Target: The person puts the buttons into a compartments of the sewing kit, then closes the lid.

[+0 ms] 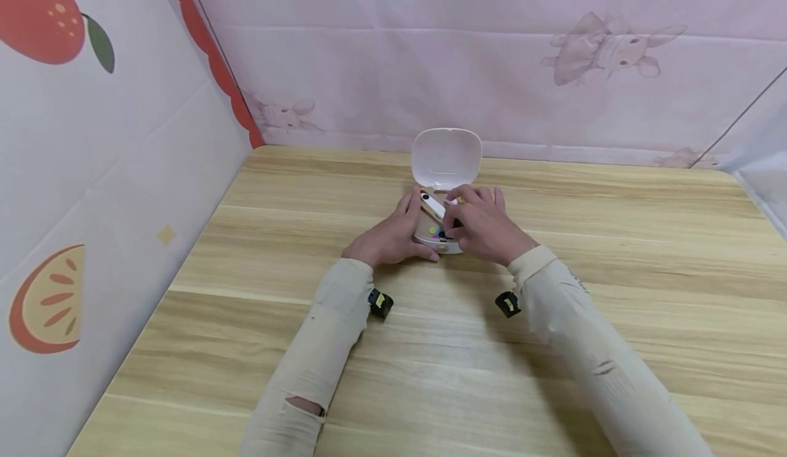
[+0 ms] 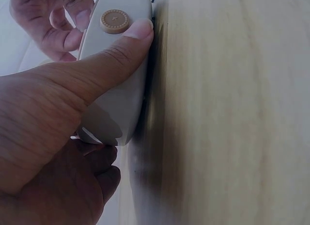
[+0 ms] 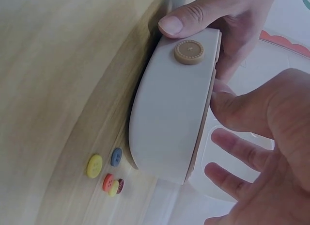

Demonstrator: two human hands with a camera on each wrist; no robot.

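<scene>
A white sewing box (image 1: 453, 246) with a brown button-shaped clasp (image 3: 189, 52) sits on the table, its lid (image 1: 447, 158) raised at the back. My left hand (image 1: 393, 235) grips the box's left side, the thumb lying across the front wall. My right hand (image 1: 486, 223) is over the box's right half with bent fingers reaching inside; whether they pinch anything is hidden. Inside, a white elongated piece with a dark dot (image 1: 432, 205) lies slanted. Small coloured buttons (image 1: 434, 231) are near the front of the box.
Several loose buttons, including a yellow button (image 3: 94, 166) and a blue button (image 3: 116, 156), lie on the wooden table (image 1: 424, 375) beside the box. A pink patterned curtain (image 1: 492, 88) hangs behind the table; a white printed wall sheet (image 1: 141, 170) stands at the left.
</scene>
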